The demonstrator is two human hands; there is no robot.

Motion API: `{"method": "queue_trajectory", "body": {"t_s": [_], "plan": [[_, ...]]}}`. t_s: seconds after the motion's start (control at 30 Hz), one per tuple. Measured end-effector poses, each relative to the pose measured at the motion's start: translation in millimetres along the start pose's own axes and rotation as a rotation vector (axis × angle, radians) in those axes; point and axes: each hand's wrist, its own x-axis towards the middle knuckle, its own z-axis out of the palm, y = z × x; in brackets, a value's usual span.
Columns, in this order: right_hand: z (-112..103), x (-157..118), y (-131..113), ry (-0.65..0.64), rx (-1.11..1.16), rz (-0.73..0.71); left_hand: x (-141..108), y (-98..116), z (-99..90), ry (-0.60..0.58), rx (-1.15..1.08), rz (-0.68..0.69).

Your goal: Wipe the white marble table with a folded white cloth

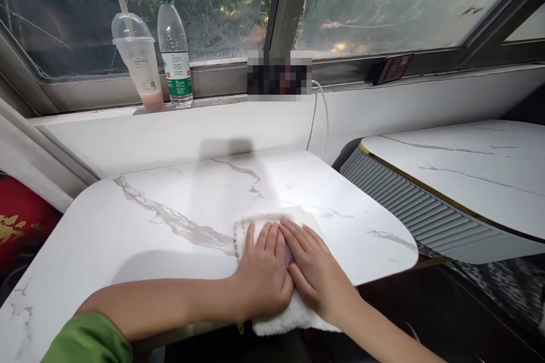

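A white cloth [281,317] lies on the white marble-patterned table [149,227], and part of it hangs over the front edge. My left hand [266,269] presses down flat on it, fingers stretched out and pointing away from me. Beside it, touching, my right hand [313,269] also lies flat on the cloth, its fingers extended and angled to the left. The middle of the cloth is hidden under both palms.
On the window sill stand a plastic cup with a straw [139,68] and a bottle with a green cap [175,62]. White cables [326,119] hang behind the table. Another marble-patterned table [468,164] is at the right.
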Motion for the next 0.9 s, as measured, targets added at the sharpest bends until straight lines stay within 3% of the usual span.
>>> {"method": "queue_trajectory", "body": {"t_s": [0.1,0.2,0.4,0.53,0.67,0.9], "plan": [[11.0,23.2,9.7,-0.020,0.028,0.002,12.7,-12.7,1.4,0.023,-0.005,-0.067],[26.6,61.5,24.2,-0.043,0.083,0.008,36.0,-38.4,-0.1,0.054,-0.013,-0.160],[66.3,163.8,52.8,-0.054,0.149,0.055,95.5,-125.0,-16.6,0.100,-0.046,-0.257],[86.1,209.9,61.0,-0.030,0.233,0.071,117.0,-168.5,-25.4,0.161,-0.085,-0.287],[95.4,226.2,63.6,-0.037,0.253,0.088,122.0,-184.9,-25.4,0.198,-0.090,-0.293],[91.9,216.5,57.2,-0.079,0.169,0.071,113.4,-179.3,-22.1,0.182,-0.047,-0.308]]}}
